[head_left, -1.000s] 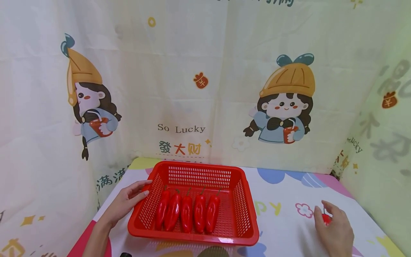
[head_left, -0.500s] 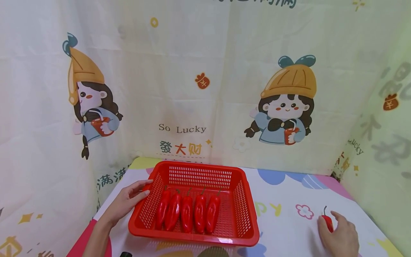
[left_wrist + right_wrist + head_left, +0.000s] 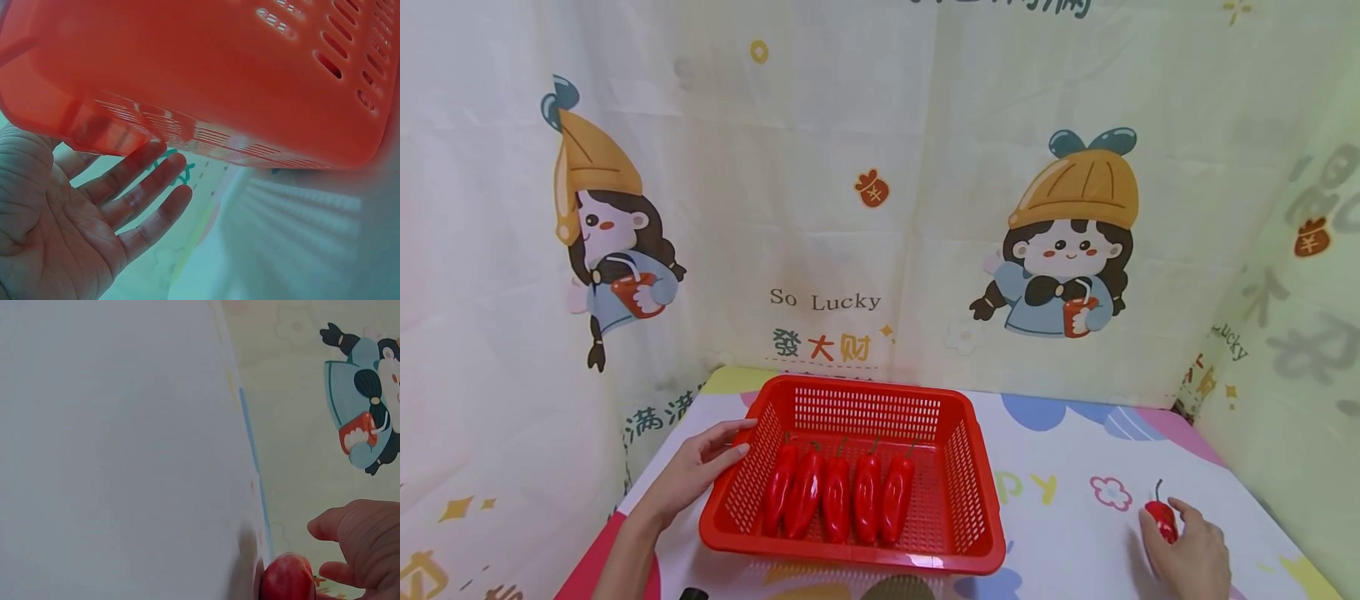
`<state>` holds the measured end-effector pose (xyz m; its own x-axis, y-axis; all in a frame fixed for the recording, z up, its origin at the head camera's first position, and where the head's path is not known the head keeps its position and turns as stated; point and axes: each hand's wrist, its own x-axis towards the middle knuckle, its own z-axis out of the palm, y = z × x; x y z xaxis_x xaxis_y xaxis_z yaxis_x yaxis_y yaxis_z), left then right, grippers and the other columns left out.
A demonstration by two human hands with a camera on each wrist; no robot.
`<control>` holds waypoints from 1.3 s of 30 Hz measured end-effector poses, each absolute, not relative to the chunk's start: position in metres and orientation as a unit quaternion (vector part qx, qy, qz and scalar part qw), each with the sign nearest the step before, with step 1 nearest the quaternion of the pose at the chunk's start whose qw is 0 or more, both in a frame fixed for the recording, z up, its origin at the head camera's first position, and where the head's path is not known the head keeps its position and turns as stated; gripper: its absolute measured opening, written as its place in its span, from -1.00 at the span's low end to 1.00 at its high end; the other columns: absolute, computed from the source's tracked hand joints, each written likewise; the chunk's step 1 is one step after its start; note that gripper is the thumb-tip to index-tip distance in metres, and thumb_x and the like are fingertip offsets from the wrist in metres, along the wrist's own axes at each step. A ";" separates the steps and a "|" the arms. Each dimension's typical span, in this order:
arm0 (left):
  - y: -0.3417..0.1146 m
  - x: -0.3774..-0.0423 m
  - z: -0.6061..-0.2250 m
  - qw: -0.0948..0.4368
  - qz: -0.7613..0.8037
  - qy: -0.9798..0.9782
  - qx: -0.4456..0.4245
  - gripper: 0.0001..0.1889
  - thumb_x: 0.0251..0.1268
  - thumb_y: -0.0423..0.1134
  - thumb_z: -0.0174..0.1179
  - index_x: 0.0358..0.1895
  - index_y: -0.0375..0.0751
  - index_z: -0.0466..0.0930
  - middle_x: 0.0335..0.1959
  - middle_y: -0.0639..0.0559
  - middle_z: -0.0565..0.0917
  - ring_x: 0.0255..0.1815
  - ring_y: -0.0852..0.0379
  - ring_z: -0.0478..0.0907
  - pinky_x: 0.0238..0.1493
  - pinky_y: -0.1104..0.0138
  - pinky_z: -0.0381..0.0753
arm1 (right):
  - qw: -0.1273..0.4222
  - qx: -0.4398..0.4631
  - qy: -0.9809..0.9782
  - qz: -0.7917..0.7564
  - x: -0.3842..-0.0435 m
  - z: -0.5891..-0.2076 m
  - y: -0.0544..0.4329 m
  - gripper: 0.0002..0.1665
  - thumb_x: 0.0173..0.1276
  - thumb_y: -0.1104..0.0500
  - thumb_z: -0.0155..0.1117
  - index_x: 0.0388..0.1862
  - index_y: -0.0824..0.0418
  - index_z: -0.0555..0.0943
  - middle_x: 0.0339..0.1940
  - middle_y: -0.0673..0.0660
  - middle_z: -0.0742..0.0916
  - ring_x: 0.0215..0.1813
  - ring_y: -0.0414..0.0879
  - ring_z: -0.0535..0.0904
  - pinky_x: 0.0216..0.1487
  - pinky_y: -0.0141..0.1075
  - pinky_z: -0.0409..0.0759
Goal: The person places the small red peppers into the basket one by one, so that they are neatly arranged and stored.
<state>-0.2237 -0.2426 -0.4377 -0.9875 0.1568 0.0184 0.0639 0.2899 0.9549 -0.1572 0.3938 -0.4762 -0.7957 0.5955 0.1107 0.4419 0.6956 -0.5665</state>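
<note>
A red plastic basket (image 3: 947, 560) with slotted walls stands on the table. Several glossy red chili peppers (image 3: 867, 500) lie side by side in it, green stems toward the back. At the basket's left rim rests my left hand (image 3: 688, 475); the left wrist view shows its fingers (image 3: 147, 231) loosely extended along the outside, with the thumb hidden. Off to the right, my right hand (image 3: 1193, 550) has thumb and fingers around another red chili pepper (image 3: 1162, 521), stem pointing up and away. Only the rounded red end of that chili pepper (image 3: 287, 578) appears in the right wrist view.
The table (image 3: 1067, 533) has a white cover with coloured prints. A cream curtain (image 3: 925, 250) with cartoon figures hangs behind it and at both sides. A small black object (image 3: 693, 594) shows at the bottom edge, left of centre.
My right hand has shifted slightly right and down, and more of its chili pepper now shows between thumb and fingers. The left hand and basket stay in place.
</note>
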 end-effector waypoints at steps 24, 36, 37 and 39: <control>-0.242 -0.223 -0.438 0.037 0.594 0.801 0.071 -0.35 0.42 -0.06 0.29 0.51 -0.11 0.37 0.38 -0.29 0.50 0.17 -0.09 0.61 -0.04 0.15 0.77 | 0.097 -0.289 -0.913 0.271 -0.162 -0.487 0.401 -0.14 0.33 0.22 0.33 0.46 0.49 0.14 0.21 0.64 0.33 0.23 0.55 0.25 0.23 0.38 0.46; -0.243 -0.223 -0.439 0.038 0.598 0.797 0.079 -0.36 0.45 -0.05 0.27 0.52 -0.11 0.36 0.38 -0.28 0.50 0.18 -0.10 0.60 -0.02 0.16 0.76 | 0.113 -0.235 -0.927 0.269 -0.162 -0.467 0.387 -0.17 0.36 0.18 0.31 0.46 0.48 0.17 0.20 0.62 0.33 0.22 0.54 0.23 0.10 0.35 0.58; -0.243 -0.223 -0.439 0.038 0.598 0.797 0.079 -0.36 0.45 -0.05 0.27 0.52 -0.11 0.36 0.38 -0.28 0.50 0.19 -0.10 0.60 -0.02 0.16 0.76 | 0.114 -0.229 -0.929 0.268 -0.162 -0.466 0.386 -0.16 0.35 0.18 0.32 0.46 0.48 0.18 0.20 0.62 0.34 0.22 0.54 0.24 0.09 0.34 0.60; -0.243 -0.223 -0.439 0.038 0.598 0.797 0.077 -0.36 0.44 -0.06 0.27 0.52 -0.11 0.36 0.38 -0.28 0.50 0.19 -0.10 0.59 -0.02 0.16 0.76 | 0.116 -0.220 -0.931 0.267 -0.163 -0.465 0.383 -0.15 0.34 0.18 0.35 0.46 0.47 0.19 0.21 0.62 0.34 0.22 0.54 0.24 0.07 0.33 0.61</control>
<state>-0.2233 -0.2431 -0.4391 -0.9852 0.1683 0.0318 0.0777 0.2732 0.9588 -0.1630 0.3831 -0.4647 -0.8761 0.4721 0.0981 0.3484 0.7604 -0.5481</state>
